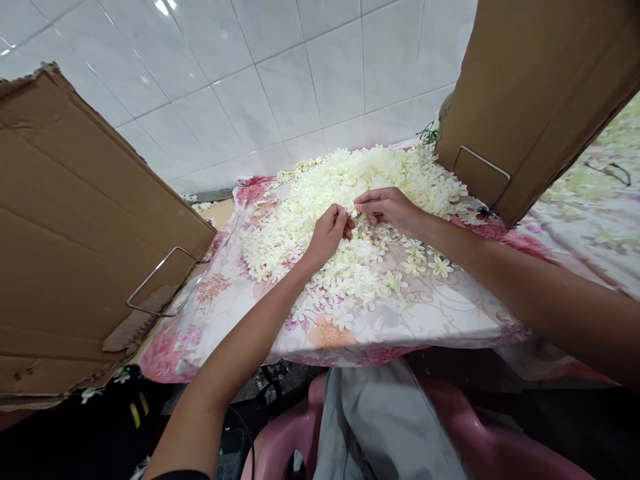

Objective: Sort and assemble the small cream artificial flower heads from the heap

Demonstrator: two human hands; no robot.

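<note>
A small white flower [351, 211] is held up between my two hands, over the heap of loose blossoms. My left hand [327, 235] is closed, with thumb and forefinger pinching the flower from the left. From the right, the thumb and fingertips of my right hand [393, 209] close on the same flower's edge. Underneath and behind both hands spreads a large pile of white-yellow flowers [320, 190], thinning to single ones near the front. The pile rests on a floral tablecloth [425, 319].
Upright cardboard panels stand at the left [90, 220] and right [520, 100], each with a metal wire bracket at its foot. Behind the table rises a white tiled wall [280, 87]. More flowers lie beyond the right panel. A pink chair [280, 437] is below me.
</note>
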